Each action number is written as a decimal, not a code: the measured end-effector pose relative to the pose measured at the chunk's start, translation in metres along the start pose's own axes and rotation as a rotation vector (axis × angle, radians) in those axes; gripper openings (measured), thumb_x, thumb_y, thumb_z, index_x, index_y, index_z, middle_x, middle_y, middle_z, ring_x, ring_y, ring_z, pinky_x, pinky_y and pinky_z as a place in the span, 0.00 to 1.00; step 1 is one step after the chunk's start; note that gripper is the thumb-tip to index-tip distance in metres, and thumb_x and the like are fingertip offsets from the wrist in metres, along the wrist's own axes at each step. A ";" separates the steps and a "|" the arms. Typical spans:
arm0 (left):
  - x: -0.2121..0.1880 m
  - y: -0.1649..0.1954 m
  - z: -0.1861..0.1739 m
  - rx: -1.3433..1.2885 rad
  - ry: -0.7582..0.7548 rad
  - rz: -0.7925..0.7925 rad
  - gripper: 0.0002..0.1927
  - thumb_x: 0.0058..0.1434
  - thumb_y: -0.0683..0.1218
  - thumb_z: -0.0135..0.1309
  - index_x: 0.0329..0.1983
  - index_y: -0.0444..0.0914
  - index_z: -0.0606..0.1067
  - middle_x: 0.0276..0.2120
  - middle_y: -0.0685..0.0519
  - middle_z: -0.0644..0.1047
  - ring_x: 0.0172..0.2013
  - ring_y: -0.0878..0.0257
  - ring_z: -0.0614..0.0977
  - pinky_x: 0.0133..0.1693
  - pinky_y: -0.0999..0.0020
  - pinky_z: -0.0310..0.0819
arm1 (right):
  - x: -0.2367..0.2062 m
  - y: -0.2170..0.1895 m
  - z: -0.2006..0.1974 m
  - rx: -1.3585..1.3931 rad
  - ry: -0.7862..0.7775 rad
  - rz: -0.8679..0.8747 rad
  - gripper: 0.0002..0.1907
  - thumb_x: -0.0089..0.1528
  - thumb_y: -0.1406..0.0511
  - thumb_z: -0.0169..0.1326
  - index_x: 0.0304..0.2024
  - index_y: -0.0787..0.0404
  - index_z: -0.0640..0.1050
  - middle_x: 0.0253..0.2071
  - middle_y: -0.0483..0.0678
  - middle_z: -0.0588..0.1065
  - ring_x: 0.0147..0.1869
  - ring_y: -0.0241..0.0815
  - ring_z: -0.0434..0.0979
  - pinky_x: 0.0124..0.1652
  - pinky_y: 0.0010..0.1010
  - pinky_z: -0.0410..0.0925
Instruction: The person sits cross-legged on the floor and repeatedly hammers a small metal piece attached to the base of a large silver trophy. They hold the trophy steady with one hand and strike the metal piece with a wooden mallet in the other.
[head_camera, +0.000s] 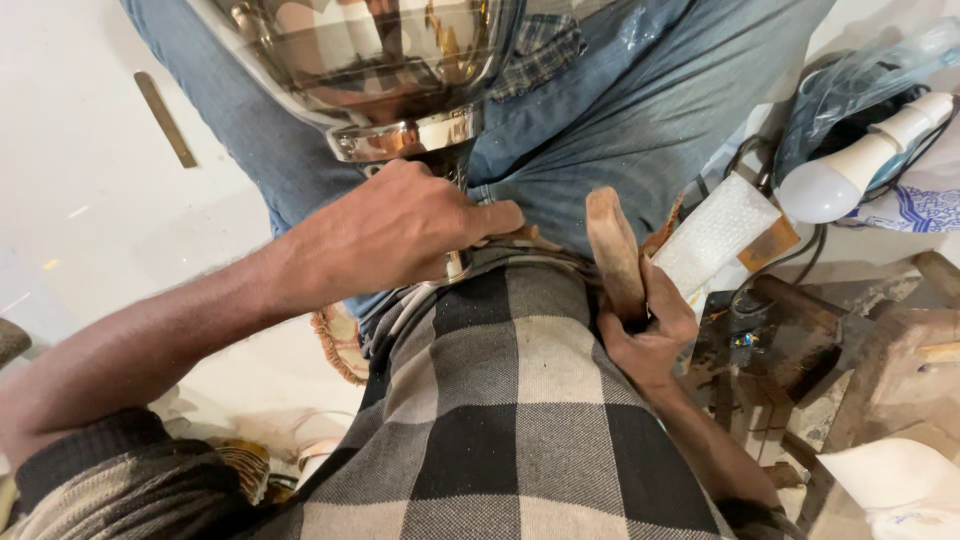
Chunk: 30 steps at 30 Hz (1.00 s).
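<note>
Items as I see them from the head camera, largest first:

1. Checked shirt (520, 420), grey, black and cream, filling the lower middle; blue jeans (620, 110) above it.
2. Polished metal bowl (370, 60), mirror-bright, resting on the lap at top centre, its ringed base pointing toward me; the narrow stem below the base is mostly hidden.
3. Left hand (400, 235), closed down over the stem just under the bowl's base, fingers curled tight, thumb stretched right. I cannot tell what else lies beneath the palm.
4. Right hand (648, 335), fist closed round the lower end of item 5, at the right hip.
5. Wooden handle (615, 250), worn and pale, standing upright out of the fist; its working end is not visible.
6. White light bulb (840, 180), lying at upper right among dark cables.
7. Bubble-wrap pad (715, 232), just beside the handle, tilted
</note>
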<state>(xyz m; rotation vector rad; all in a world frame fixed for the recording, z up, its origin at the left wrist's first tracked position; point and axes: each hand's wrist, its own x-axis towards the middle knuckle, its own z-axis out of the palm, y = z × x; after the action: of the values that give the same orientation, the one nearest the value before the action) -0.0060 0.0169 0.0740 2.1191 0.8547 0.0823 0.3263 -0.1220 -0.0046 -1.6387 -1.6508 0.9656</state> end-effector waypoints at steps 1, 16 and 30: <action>0.000 0.000 0.000 0.020 -0.014 -0.006 0.29 0.54 0.30 0.54 0.61 0.36 0.75 0.13 0.50 0.75 0.14 0.67 0.74 0.15 0.69 0.66 | -0.001 0.001 0.002 0.031 0.022 0.001 0.29 0.51 0.73 0.59 0.57 0.73 0.76 0.44 0.55 0.80 0.45 0.43 0.82 0.45 0.30 0.75; -0.024 0.026 0.036 -0.030 0.516 -0.271 0.28 0.48 0.30 0.43 0.53 0.35 0.77 0.40 0.40 0.84 0.19 0.66 0.78 0.10 0.79 0.64 | 0.043 -0.022 -0.002 0.220 -0.245 0.047 0.38 0.51 0.76 0.55 0.66 0.67 0.72 0.54 0.56 0.78 0.55 0.43 0.79 0.57 0.26 0.69; -0.021 0.047 0.092 -0.003 1.194 -0.563 0.12 0.64 0.30 0.55 0.50 0.28 0.76 0.41 0.44 0.83 0.39 0.57 0.89 0.40 0.68 0.84 | 0.181 -0.124 -0.027 0.108 -0.444 -0.480 0.35 0.57 0.77 0.56 0.67 0.52 0.73 0.44 0.50 0.78 0.39 0.35 0.77 0.36 0.21 0.73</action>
<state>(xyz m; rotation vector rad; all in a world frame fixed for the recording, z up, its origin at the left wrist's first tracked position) 0.0347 -0.0780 0.0519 1.6061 2.0675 1.1091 0.2728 0.0642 0.1014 -0.9223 -2.1078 1.1863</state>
